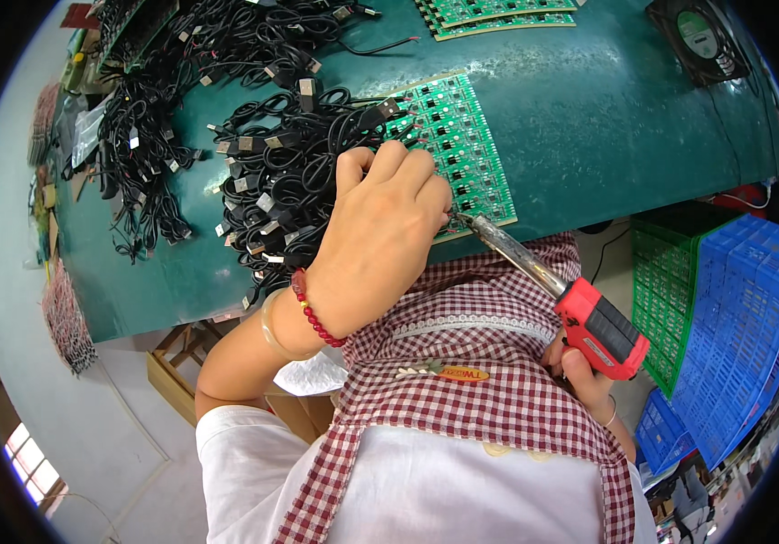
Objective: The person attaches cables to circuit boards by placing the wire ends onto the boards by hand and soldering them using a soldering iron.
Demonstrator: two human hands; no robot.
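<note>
A green table (589, 118) fills the far part of the scene, and its surface is a little shiny. On its far right side stands a black fan (699, 80); at the far edge, toward the middle, lie more green boards (498, 20). To the right of the table, below it, there are a green crate (666, 299) and a blue crate (738, 308).

The circuit board panel (480, 150) lies flat on the table, near its near edge. Directly left of it is a big heap of black cables (271, 204), some of which reach over the panel.

The left hand (385, 213) is above the near left part of the panel, its fingers bent inward. Their tips are mostly hidden, so I cannot tell what they grip. The right hand (584, 374), at the near right, has its fingers closed around the red handle of a soldering iron (602, 331). The iron's metal tip points to the left, just beside the left fingers, at the panel's near side; I cannot tell whether it touches.
</note>
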